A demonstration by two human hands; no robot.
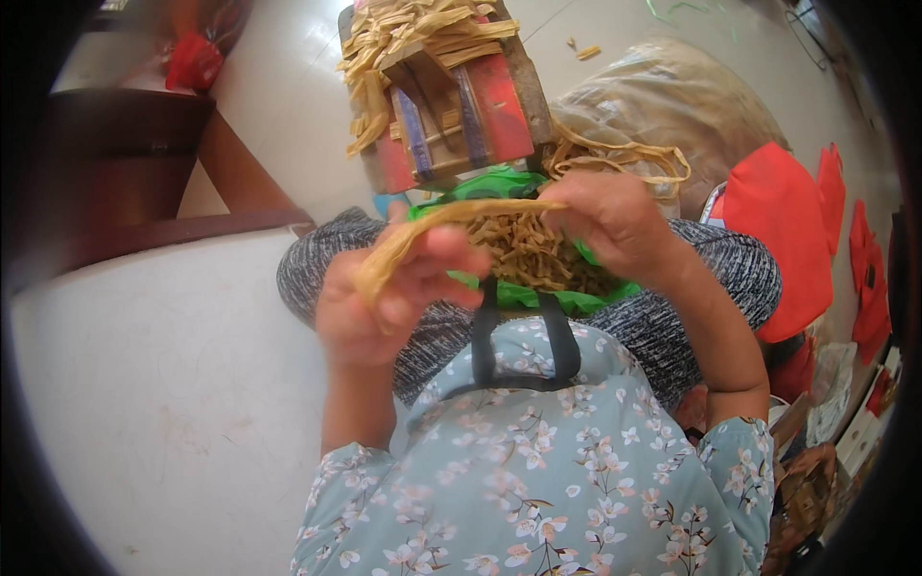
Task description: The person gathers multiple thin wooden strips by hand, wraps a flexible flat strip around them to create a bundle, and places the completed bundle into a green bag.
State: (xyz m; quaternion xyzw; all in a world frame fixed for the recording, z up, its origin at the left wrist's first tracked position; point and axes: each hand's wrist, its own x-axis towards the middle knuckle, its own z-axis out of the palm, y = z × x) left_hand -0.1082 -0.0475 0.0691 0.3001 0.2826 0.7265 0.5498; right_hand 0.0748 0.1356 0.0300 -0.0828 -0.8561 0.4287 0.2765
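A tan, flat strip of dried plant material stretches between my hands in front of my lap. My right hand pinches its right end. Across my left hand the strip bends and hangs down. The left fingers are spread and blurred, so their grip on it cannot be made out. Below the hands, a green plastic bag holds many short cut pieces of the same material. Just beyond stands a red-topped wooden stand with a wooden block fixed on it and a heap of strips on top.
A large clear plastic sack sits right of the stand, looped strips at its edge. Red bags stand at my right. On my left are a white surface and dark wooden furniture. Scraps lie on the tiled floor.
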